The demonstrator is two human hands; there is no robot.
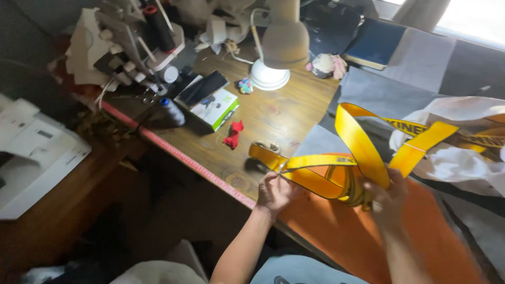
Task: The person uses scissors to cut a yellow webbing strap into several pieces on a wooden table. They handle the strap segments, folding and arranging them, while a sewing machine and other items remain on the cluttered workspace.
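Over the near edge of the wooden table (273,113), in the head view, both hands work a long yellow strap (363,144). The left hand (274,192) sits at the table's front edge, fingers pinched on the strap where a flat run of it leaves toward the right; beyond the fingertips the strap's free end lies on the wood, near a small red scrap (233,134). The right hand (388,199) is lower right, over an orange cloth (363,236), fingers closed around a bunch of coiled loops of the same strap. Between the two hands the strap runs nearly level, left to right, so its long axis here lies across the person's body. From the right hand one broad band climbs up and leftward, folds over, and heads away right toward white fabric (457,163), where another length crosses it. The loops lie right at the right hand's fingers, while the loose end lies just past the left hand, up and to the left. Farther back stand a desk lamp (281,44), a green-and-white box (218,108) and a dark thread spool (172,111); a pink tape measure (179,155) follows the table edge.
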